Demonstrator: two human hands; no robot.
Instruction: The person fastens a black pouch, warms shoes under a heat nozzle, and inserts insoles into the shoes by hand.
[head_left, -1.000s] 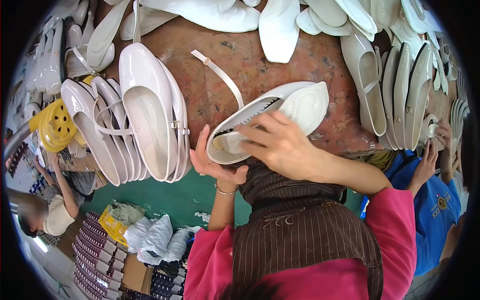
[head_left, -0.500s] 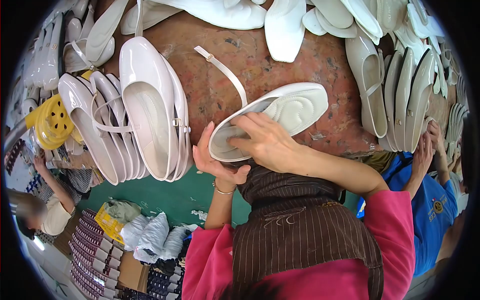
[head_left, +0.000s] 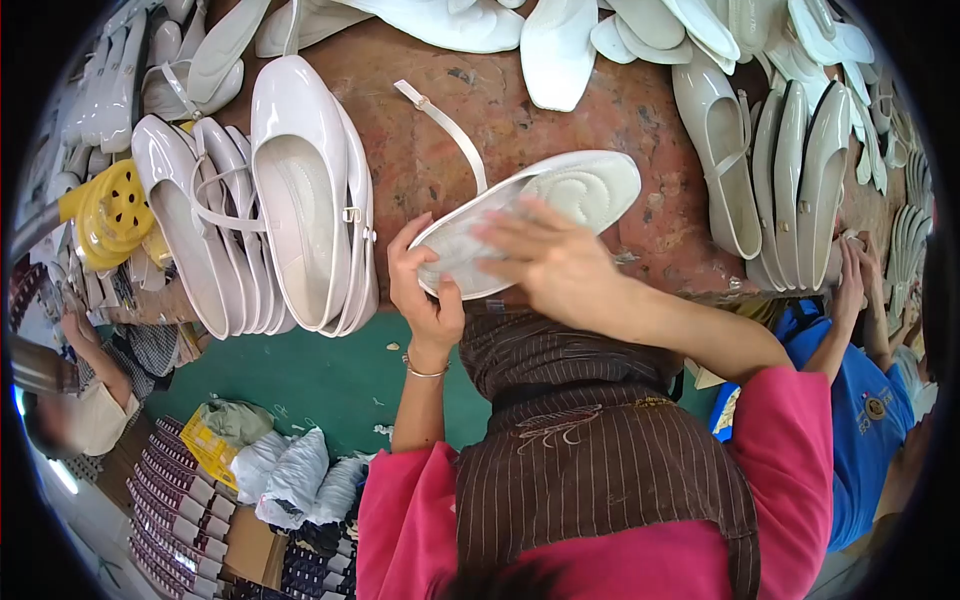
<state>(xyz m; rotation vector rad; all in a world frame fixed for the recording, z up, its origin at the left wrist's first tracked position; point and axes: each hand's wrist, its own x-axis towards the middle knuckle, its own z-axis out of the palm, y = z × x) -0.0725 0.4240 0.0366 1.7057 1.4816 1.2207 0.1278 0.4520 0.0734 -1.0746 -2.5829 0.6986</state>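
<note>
A white Mary Jane shoe (head_left: 590,192) with a padded, stitched insole lies tilted over the table's near edge, its toe pointing right and up. Its loose strap (head_left: 448,130) stretches away over the tabletop. My left hand (head_left: 425,285) is closed around the heel end, thumb on the near side and fingers on the far side. Over the shoe's opening is my right hand (head_left: 560,262), its fingers smeared by motion, so whether they touch the insole is unclear. Stacked pale glossy shoes (head_left: 300,200) stand just left of my left hand.
More glossy shoes (head_left: 790,190) stand nested at the right of the worn reddish table (head_left: 400,130). White insoles (head_left: 560,60) lie along the back. A yellow perforated object (head_left: 115,215) is at the left. Co-workers sit at both sides, one in a blue shirt (head_left: 850,410).
My right hand has lifted from inside the shoe and now blurs above it. The left hand's thumb has moved up against the shoe's near side. The view has shifted slightly.
</note>
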